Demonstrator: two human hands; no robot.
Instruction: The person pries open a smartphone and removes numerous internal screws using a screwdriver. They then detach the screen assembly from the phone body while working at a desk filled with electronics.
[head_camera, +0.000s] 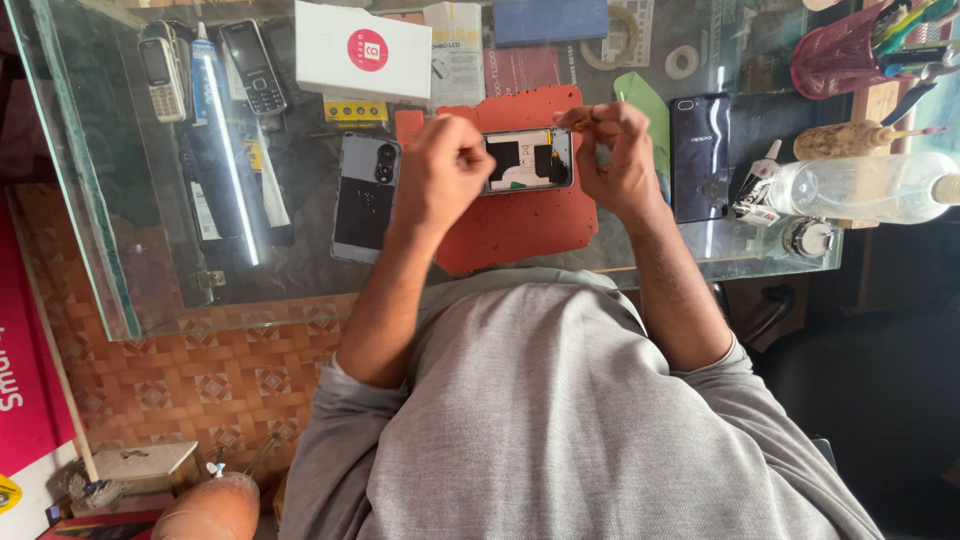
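Note:
An opened phone (527, 160) with its back off lies on a red work mat (520, 225) on the glass table. My left hand (440, 172) rests at the phone's left end, fingers curled around it. My right hand (612, 155) is at the phone's right end and pinches a small orange-handled tool (581, 124), its tip over the phone's right edge. The removed grey back cover (366, 196) lies just left of the mat.
A black phone (698, 155) lies right of the mat beside a clear bottle (865, 188) and a glue tube (757, 190). Two keypad phones (165, 70), a white box (362, 50), tape rolls and a red pen holder (838, 55) stand along the far edge of the glass table (150, 260).

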